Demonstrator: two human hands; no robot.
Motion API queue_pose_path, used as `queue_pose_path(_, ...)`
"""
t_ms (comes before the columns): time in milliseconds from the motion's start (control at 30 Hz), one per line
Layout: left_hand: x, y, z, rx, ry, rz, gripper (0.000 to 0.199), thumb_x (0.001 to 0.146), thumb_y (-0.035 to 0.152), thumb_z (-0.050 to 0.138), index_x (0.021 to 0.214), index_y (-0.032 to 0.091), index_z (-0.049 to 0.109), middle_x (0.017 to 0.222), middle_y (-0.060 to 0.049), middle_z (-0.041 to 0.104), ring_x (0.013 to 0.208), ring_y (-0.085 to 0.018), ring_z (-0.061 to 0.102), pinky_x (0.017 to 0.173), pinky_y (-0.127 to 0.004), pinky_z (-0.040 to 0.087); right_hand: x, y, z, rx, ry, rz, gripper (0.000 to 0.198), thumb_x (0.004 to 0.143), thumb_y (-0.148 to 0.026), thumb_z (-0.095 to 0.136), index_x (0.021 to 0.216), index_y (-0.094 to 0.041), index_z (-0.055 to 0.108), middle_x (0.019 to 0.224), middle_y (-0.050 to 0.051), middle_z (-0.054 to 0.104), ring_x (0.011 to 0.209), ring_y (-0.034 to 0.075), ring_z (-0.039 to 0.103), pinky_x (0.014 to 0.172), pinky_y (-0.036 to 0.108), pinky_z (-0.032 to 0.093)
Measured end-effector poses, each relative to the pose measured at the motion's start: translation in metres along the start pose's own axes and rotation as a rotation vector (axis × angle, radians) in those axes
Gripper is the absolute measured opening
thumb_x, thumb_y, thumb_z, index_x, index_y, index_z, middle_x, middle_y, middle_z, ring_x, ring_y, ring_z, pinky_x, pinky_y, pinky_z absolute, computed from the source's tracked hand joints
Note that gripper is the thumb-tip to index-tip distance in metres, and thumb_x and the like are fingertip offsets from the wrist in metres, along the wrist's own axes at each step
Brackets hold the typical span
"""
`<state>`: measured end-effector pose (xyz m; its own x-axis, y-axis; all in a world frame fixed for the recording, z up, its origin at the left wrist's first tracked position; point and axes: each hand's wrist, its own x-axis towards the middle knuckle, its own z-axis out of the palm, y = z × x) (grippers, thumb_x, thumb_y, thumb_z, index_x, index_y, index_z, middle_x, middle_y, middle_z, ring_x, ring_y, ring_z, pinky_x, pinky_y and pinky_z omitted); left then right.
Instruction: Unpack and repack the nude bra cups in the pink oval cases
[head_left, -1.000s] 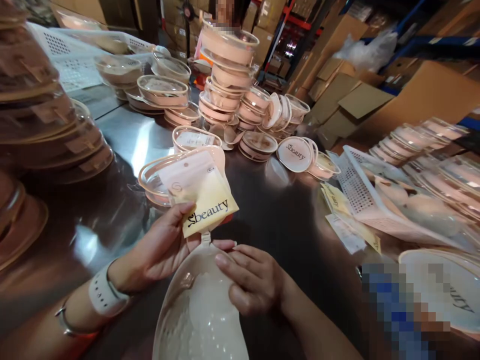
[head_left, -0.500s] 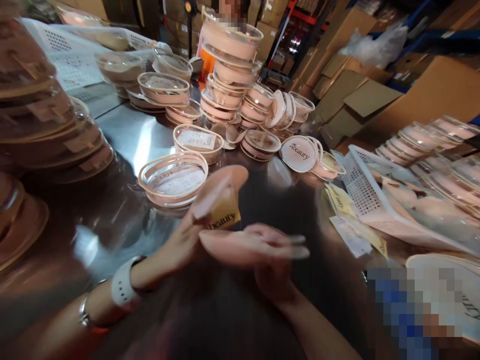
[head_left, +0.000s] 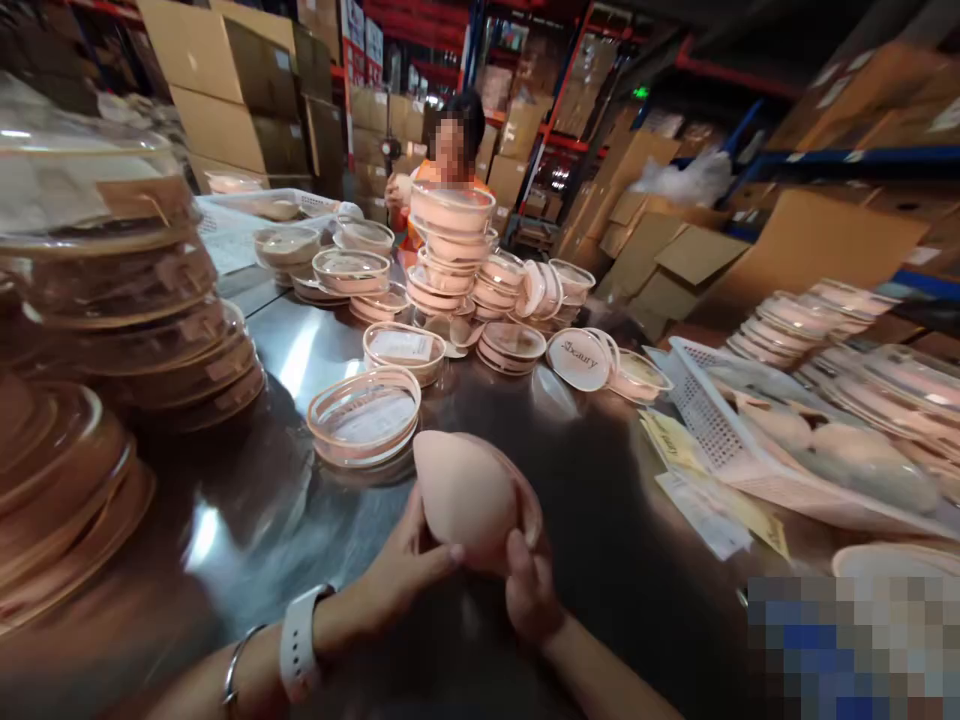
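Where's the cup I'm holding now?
Head view, below centre: the cup is between your left hand and right hand, right of the nearest oval box.

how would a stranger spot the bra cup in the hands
Over the shiny table, find the hands at lower centre. They hold the smooth peach bra cup; unlike the clear oval cases beyond, it is opaque and teardrop-shaped.

Your dark, shiny metal table (head_left: 615,500) carries stacked clear-lidded boxes (head_left: 135,330) at ten o'clock, an oval box (head_left: 364,420) at eleven, a tall stack of boxes (head_left: 451,235) at twelve, a tilted "beauty" box (head_left: 579,360) at one, then yellow packets (head_left: 679,445) beside a white perforated basket (head_left: 712,420) at two.
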<state>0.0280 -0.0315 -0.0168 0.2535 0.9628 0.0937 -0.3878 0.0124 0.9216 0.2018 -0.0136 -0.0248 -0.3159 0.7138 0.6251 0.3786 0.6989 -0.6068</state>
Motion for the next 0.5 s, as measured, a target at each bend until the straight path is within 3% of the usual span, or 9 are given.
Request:
queue_pose_path(67,0.010,-0.008,-0.007,0.089,0.050,-0.024,0.089,0.078,0.043,0.072,0.150,0.019,0.026,0.148,-0.020,0.043,0.135,-0.036,0.044,0.113,-0.053,0.036,0.003,0.012,0.006,0.092,0.040,0.110,0.051,0.100,-0.034,0.040,0.147,-0.018,0.030,0.142,0.018,0.051,0.130,0.027,0.052,0.105,0.043,0.048)
queue_pose_path(100,0.014,-0.013,-0.011,0.230,0.064,-0.006,0.089,0.075,0.040,0.075,0.148,0.017,0.030,0.146,-0.021,0.045,0.135,-0.038,0.043,0.114,-0.056,0.033,0.003,0.017,0.010,0.120,0.030,0.166,0.063,0.094,-0.042,0.054,0.146,-0.017,0.031,0.140,0.019,0.052,0.128,0.029,0.054,0.104,0.043,0.049)
queue_pose_path(167,0.017,-0.021,-0.018,0.579,0.076,0.040,0.084,0.072,0.033,0.074,0.144,0.014,0.036,0.147,-0.023,0.043,0.139,-0.040,0.036,0.118,-0.063,0.020,0.002,0.024,0.017,0.144,0.004,0.288,0.095,0.070,-0.048,0.081,0.145,-0.017,0.030,0.136,0.019,0.054,0.124,0.031,0.057,0.102,0.043,0.050)
queue_pose_path(233,0.017,-0.023,-0.023,0.879,0.013,0.097,0.077,0.072,0.023,0.067,0.143,0.012,0.039,0.147,-0.024,0.044,0.142,-0.041,0.032,0.119,-0.066,0.010,0.002,0.029,0.022,0.195,0.034,0.371,0.105,0.057,-0.045,0.090,0.142,-0.019,0.034,0.131,0.017,0.058,0.119,0.031,0.060,0.099,0.044,0.052)
queue_pose_path(333,0.019,-0.007,-0.031,1.140,-0.067,0.271,0.073,0.072,0.009,0.056,0.143,0.017,0.044,0.147,-0.019,0.047,0.141,-0.037,0.036,0.120,-0.064,0.010,0.010,0.032,0.018,0.472,0.148,0.348,0.078,0.073,-0.049,0.079,0.136,-0.023,0.042,0.123,0.015,0.064,0.107,0.030,0.067,0.085,0.041,0.059)
queue_pose_path(433,0.032,0.022,-0.052,1.114,0.173,0.472,0.057,0.077,0.014,0.061,0.133,0.024,0.057,0.150,-0.012,0.047,0.145,-0.037,0.030,0.121,-0.061,0.005,0.021,0.030,0.006,0.759,0.157,0.401,0.061,0.084,-0.061,0.062,0.132,-0.026,0.049,0.111,0.012,0.070,0.096,0.030,0.071,0.072,0.041,0.061)
queue_pose_path(500,0.042,0.038,-0.073,0.961,0.323,0.522,0.038,0.079,0.024,0.068,0.117,0.026,0.067,0.139,-0.008,0.059,0.145,-0.037,0.030,0.122,-0.058,0.001,0.027,0.029,-0.002,0.812,0.168,0.462,0.063,0.081,-0.067,0.060,0.129,-0.026,0.053,0.105,0.010,0.071,0.097,0.030,0.070,0.074,0.042,0.061)
